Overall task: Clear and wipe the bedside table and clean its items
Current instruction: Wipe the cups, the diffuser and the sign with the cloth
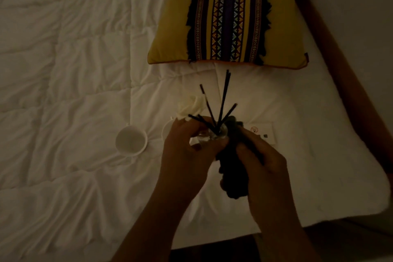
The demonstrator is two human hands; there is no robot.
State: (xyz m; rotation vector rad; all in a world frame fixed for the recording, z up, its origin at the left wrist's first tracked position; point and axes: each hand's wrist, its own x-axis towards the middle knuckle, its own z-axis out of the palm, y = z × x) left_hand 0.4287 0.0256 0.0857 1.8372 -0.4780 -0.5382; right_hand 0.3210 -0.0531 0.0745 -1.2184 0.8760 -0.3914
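Observation:
My left hand (187,147) grips a small clear glass reed diffuser bottle (214,135) above the bed. Several black reed sticks (223,100) and a white artificial flower (190,105) fan out of its neck. My right hand (263,168) holds a dark cloth (232,174) pressed against the bottle's right side; the cloth hangs down between both hands. A white cup (130,141) stands on the duvet to the left. A second white cup (167,128) is mostly hidden behind my left hand. A small white card (262,133) lies on the bed behind my right hand.
The white quilted duvet (63,70) covers the bed. A yellow cushion with a patterned stripe and black fringe (229,15) lies at the head. A brown wooden bed frame edge (344,83) runs down the right, with a pale wall beyond it.

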